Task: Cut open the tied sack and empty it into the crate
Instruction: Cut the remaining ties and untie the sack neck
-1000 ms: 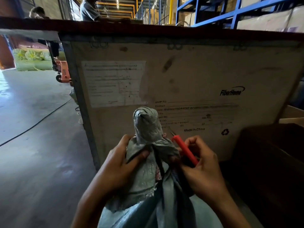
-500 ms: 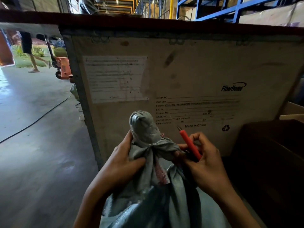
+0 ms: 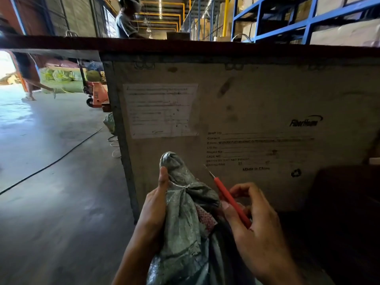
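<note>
In the head view, the left hand [image 3: 156, 210] is closed around the neck of the grey sack [image 3: 183, 219], just below its string tie [image 3: 181, 186]. The right hand [image 3: 255, 227] grips a red-handled cutter [image 3: 230, 199], blade up, beside the knot. The sack stands in front of the big crate [image 3: 257, 99].

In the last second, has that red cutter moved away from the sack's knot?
Yes. The cutter in the right hand has drawn back to the right; its tip now shows against the crate, clear of the sack.
</note>
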Demonstrator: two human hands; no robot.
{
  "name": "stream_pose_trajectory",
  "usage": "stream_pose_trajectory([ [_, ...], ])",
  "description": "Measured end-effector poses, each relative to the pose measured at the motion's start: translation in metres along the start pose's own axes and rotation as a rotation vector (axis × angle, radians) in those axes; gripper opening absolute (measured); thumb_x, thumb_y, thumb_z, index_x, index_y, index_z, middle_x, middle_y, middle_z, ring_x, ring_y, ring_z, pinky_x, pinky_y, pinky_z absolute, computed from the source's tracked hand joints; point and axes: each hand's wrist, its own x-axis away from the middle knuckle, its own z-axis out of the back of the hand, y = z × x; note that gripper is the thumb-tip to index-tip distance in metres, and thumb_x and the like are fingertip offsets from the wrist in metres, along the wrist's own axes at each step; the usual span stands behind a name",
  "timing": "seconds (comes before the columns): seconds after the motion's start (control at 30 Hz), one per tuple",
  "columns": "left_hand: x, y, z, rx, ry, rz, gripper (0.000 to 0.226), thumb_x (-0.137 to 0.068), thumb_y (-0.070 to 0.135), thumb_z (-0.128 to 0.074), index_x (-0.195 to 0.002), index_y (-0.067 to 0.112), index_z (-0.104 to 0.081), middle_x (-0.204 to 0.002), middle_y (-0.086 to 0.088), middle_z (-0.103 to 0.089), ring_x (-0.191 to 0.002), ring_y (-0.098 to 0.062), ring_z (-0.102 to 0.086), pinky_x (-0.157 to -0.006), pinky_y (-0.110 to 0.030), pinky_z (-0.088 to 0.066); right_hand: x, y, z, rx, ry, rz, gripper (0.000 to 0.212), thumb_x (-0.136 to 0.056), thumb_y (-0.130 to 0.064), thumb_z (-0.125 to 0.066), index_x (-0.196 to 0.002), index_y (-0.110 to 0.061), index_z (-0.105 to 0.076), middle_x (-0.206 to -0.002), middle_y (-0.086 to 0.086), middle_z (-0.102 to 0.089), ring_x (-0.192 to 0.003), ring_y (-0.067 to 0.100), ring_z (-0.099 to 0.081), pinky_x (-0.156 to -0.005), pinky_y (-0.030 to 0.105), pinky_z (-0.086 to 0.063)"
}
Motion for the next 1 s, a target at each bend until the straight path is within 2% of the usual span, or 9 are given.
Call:
stream_pose_trajectory([
  [0.07, 0.0, 0.0, 0.001, 0.012, 0.019, 0.003, 0.085, -0.069, 0.087, -0.054, -0.099, 0.013, -0.082, -0.104, -0.017, -0.081, -0.099, -0.032, -0.078, -0.093, -0.049, -0.058, 0.002, -0.007, -0.001, 0.005, 0.024, 0.083, 0.015, -0.084, -0.048, -0.056, -0.096, -0.038, -0.054, -0.1, -0.018, -0.061, -0.084, -0.002, -0.065, -0.069, 0.02, -0.053],
  [0.17, 0.001, 0.0, 0.0, 0.006, 0.02, -0.011, 0.084, -0.071, 0.083, -0.052, -0.105, 0.011, -0.079, -0.101, -0.015, -0.082, -0.094, -0.029, -0.079, -0.076, -0.038, -0.064, 0.003, -0.013, -0.002, 0.031, 0.058, 0.14, 0.006, -0.089, -0.042, -0.054, -0.094, -0.038, -0.056, -0.085, -0.012, -0.068, -0.077, 0.0, -0.069, -0.064, 0.016, -0.056],
  [0.3, 0.004, 0.0, -0.005, -0.011, -0.009, -0.044, 0.076, -0.073, 0.08, -0.051, -0.093, 0.013, -0.081, -0.097, -0.017, -0.082, -0.091, -0.031, -0.08, -0.073, -0.038, -0.065, 0.003, -0.012, -0.003, 0.059, 0.047, 0.134, 0.005, -0.093, -0.03, -0.06, -0.091, -0.032, -0.063, -0.069, -0.01, -0.068, -0.074, -0.001, -0.066, -0.059, 0.011, -0.051],
  [0.43, 0.004, 0.0, -0.008, -0.012, -0.012, -0.076, 0.072, -0.074, 0.075, -0.052, -0.09, 0.011, -0.081, -0.094, -0.018, -0.081, -0.087, -0.032, -0.08, -0.069, -0.036, -0.064, 0.004, -0.013, -0.004, 0.081, 0.026, 0.137, 0.004, -0.091, -0.031, -0.06, -0.091, -0.032, -0.064, -0.069, -0.008, -0.068, -0.076, 0.0, -0.066, -0.056, 0.006, -0.048],
  [0.6, 0.006, 0.001, -0.011, -0.038, -0.048, -0.098, 0.073, -0.076, 0.071, -0.05, -0.093, 0.006, -0.078, -0.092, -0.019, -0.081, -0.083, -0.031, -0.08, -0.067, -0.033, -0.064, 0.005, -0.012, -0.005, 0.118, 0.034, 0.163, 0.005, -0.092, -0.032, -0.06, -0.093, -0.036, -0.062, -0.072, -0.012, -0.066, -0.067, 0.001, -0.066, -0.061, 0.012, -0.053],
  [0.73, 0.007, 0.002, -0.011, -0.037, -0.058, -0.104, 0.08, -0.072, 0.073, -0.05, -0.1, 0.002, -0.075, -0.093, -0.019, -0.081, -0.086, -0.033, -0.079, -0.074, -0.039, -0.064, 0.005, -0.011, -0.005, 0.14, 0.046, 0.192, 0.005, -0.09, -0.033, -0.061, -0.093, -0.034, -0.064, -0.069, -0.012, -0.065, -0.073, 0.001, -0.066, -0.06, 0.01, -0.051],
  [0.8, 0.007, 0.003, -0.01, -0.032, -0.055, -0.098, 0.082, -0.071, 0.074, -0.051, -0.101, 0.001, -0.075, -0.095, -0.02, -0.081, -0.088, -0.035, -0.079, -0.079, -0.044, -0.063, 0.005, -0.01, -0.006, 0.154, 0.05, 0.204, 0.005, -0.089, -0.032, -0.063, -0.093, -0.033, -0.065, -0.069, -0.012, -0.066, -0.07, 0.001, -0.066, -0.059, 0.009, -0.051],
  [0.93, 0.005, 0.003, -0.009, -0.048, -0.071, -0.11, 0.078, -0.072, 0.073, -0.05, -0.096, 0.004, -0.077, -0.091, -0.017, -0.081, -0.083, -0.03, -0.08, -0.067, -0.031, -0.064, 0.006, -0.01, -0.008, 0.141, 0.088, 0.227, 0.007, -0.088, -0.029, -0.065, -0.091, -0.034, -0.062, -0.071, -0.013, -0.067, -0.083, -0.002, -0.066, -0.062, 0.006, -0.05],
  [1.0, 0.005, 0.002, -0.009, -0.051, -0.076, -0.12, 0.071, -0.076, 0.072, -0.049, -0.087, 0.009, -0.08, -0.089, -0.017, -0.081, -0.079, -0.027, -0.08, -0.064, -0.027, -0.062, 0.006, -0.01, -0.009, 0.135, 0.097, 0.238, 0.008, -0.089, -0.029, -0.064, -0.092, -0.036, -0.062, -0.072, -0.014, -0.068, -0.079, -0.002, -0.067, -0.063, 0.008, -0.052],
])
